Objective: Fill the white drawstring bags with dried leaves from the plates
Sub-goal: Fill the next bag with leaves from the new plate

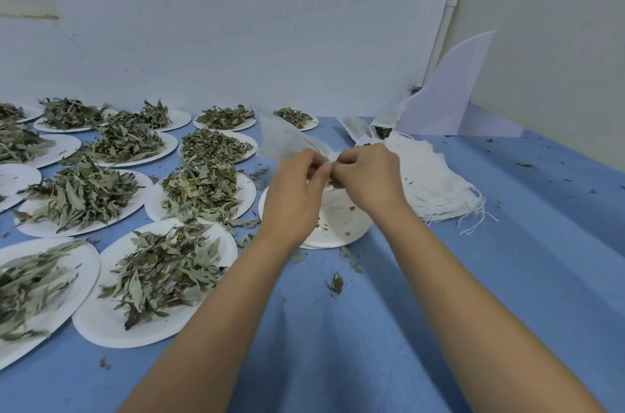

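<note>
My left hand (297, 182) and my right hand (365, 176) meet above a nearly bare white paper plate (338, 226). Both pinch the mouth of a thin white drawstring bag (287, 138), which is blurred and stretches up and to the left from my fingers. A pile of flat white bags (429, 179) with loose strings lies just right of my right hand. Behind that pile, filled bags (382, 128) show dark leaves at their mouths. Several paper plates heaped with dried green leaves (203, 189) cover the left half of the table.
The blue tablecloth (473, 277) carries scattered leaf crumbs, with one larger leaf (335, 284) in front of the bare plate. A white curved plastic sheet (449, 98) leans at the back right corner. A wall stands close behind the plates.
</note>
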`<state>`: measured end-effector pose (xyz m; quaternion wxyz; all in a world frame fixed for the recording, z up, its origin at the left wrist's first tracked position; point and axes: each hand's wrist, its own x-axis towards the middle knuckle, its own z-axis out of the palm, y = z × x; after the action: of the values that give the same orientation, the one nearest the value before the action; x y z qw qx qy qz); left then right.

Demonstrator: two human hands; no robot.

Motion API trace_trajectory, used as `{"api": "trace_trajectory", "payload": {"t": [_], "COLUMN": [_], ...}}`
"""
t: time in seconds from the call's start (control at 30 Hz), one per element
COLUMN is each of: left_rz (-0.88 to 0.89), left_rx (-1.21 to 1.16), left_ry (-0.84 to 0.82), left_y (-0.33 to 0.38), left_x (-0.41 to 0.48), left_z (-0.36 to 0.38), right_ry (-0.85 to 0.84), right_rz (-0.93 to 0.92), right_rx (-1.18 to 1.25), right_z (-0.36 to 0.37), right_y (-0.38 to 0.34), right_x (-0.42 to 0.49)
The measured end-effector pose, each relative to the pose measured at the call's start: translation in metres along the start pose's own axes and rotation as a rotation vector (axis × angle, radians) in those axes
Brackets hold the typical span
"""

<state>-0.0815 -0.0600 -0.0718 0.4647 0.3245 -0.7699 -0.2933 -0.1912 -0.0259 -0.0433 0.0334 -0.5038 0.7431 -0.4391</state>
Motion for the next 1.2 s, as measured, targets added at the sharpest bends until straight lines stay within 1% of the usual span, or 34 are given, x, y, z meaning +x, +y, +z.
{"api": "trace_trajectory", "payload": {"t": [0.07,0.13,0.2,0.33,0.43,0.53,0.67,0.8,0.93,1.07,1.2], "left_rz": [-0.021,-0.033,-0.042,-0.070,0.006,0.035,0.031,0.020,0.027,0.015,0.018], "left_rx": [-0.048,-0.074,-0.076,-0.119,-0.130,-0.089,-0.037,-0.046,-0.012,0.030,0.065], "left_ry": [-0.083,-0.105,-0.077,-0.008,-0.031,-0.072,-0.021,0.028,0.073,0.137,0.188], "left_y": [-0.001,-0.003,-0.004,-0.006,-0.009,-0.012,-0.014,-0.015,-0.015,-0.017,-0.019], "left_x": [0.002,0.002,0.002,0.004,0.003,0.002,0.001,0.000,0.001,0.001,0.003], "left_z": [-0.002,-0.002,-0.001,0.000,-0.001,0.001,0.001,0.001,0.002,0.002,-0.002], "right_ry": [-0.044,-0.098,-0.093,-0.026,-0.011,0.002,0.007,-0.032,-0.076,-0.171,-0.324], "right_rz": [0.144,0.182,0.160,0.128,0.150,0.154,0.136,0.137,0.136,0.228,0.346], "right_rx": [0.220,0.293,0.294,0.350,0.356,0.344,0.278,0.255,0.285,0.382,0.538], "right_z": [-0.006,-0.007,-0.004,0.002,0.003,0.005,0.007,0.008,0.010,0.008,0.004], "right_y": [0.003,0.003,0.002,-0.003,-0.002,-0.004,-0.006,-0.007,-0.008,-0.009,-0.016], "right_x": [0.000,-0.001,-0.002,-0.005,-0.005,-0.005,-0.007,-0.008,-0.007,-0.007,-0.009]}}
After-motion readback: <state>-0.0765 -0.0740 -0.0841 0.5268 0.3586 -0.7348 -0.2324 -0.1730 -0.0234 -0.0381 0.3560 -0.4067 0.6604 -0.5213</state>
